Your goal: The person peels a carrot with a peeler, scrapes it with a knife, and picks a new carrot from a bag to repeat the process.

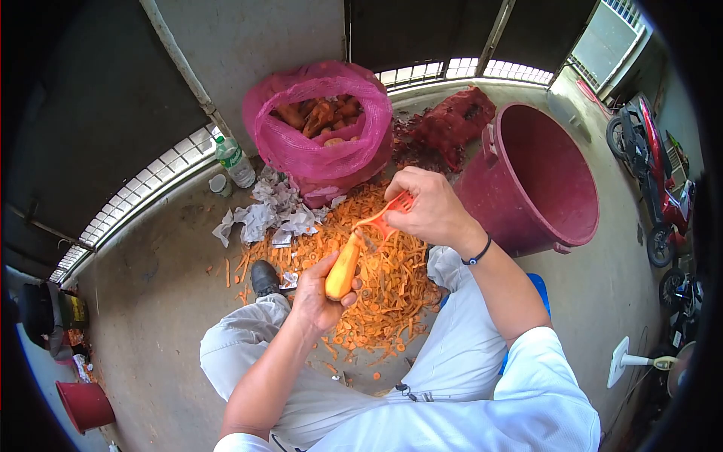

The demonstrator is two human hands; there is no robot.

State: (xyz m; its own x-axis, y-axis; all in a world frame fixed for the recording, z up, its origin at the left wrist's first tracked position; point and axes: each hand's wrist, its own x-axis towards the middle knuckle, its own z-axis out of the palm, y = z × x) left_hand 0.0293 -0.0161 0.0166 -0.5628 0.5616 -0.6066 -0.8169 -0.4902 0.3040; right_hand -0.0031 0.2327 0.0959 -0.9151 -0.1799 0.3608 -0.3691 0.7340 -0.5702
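My left hand (312,295) is wrapped round the thick lower end of a carrot (344,270), whose peeled surface is smooth and yellow-orange. The carrot is tilted, with its narrow end pointing up and away from me. In my right hand (423,205) I grip an orange-red peeler (387,220) just above that narrow end. Whether the blade touches the carrot cannot be made out. Below both hands, a wide heap of orange peelings (380,294) covers the floor between my legs, with some small round end pieces among them.
A pink mesh sack (320,169) of unpeeled carrots stands ahead, beside crumpled paper (275,203) and a plastic bottle (235,162). A large maroon tub (493,184) leans at the right, near a red mesh heap (456,124). Motorbikes (651,169) line the far right; a small red bucket (84,407) is at left.
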